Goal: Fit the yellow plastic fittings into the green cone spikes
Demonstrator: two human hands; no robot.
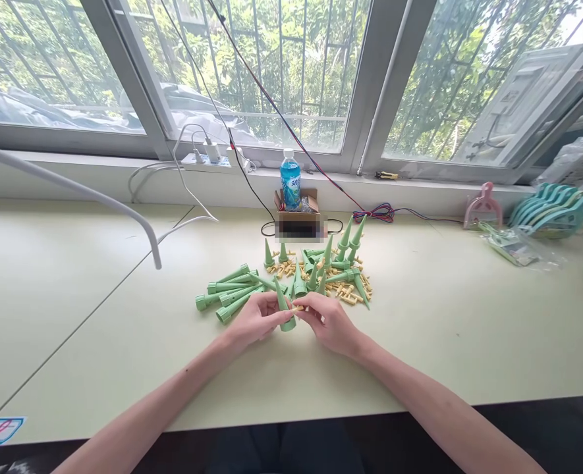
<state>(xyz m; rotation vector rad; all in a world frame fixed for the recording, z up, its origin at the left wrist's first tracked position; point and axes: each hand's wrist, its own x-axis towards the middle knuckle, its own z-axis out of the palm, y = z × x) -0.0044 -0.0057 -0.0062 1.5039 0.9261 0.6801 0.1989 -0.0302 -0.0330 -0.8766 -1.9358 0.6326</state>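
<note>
My left hand point(261, 317) is closed around a green plastic cone-shaped spike point(282, 301), its point up and its wide ribbed end toward me. Between the thumb and fingers of my right hand point(327, 321) is a small yellow plastic peg point(298, 308), its tip against or very close to the side of the spike. Just beyond my hands lies a heap of small yellow pieces point(348, 291) mixed with green spikes, some upright and others on their sides. More green spikes point(234, 296) lie in a loose bundle beyond my left hand.
Behind the heap stands a cardboard box point(312, 199) with a blue bottle point(290, 181) in it. Coiled cable point(374, 212) lies to its right. A white tube point(123, 207) hangs over the table's left side. Pink point(483, 209) and teal plastic items point(551, 209) stand at far right.
</note>
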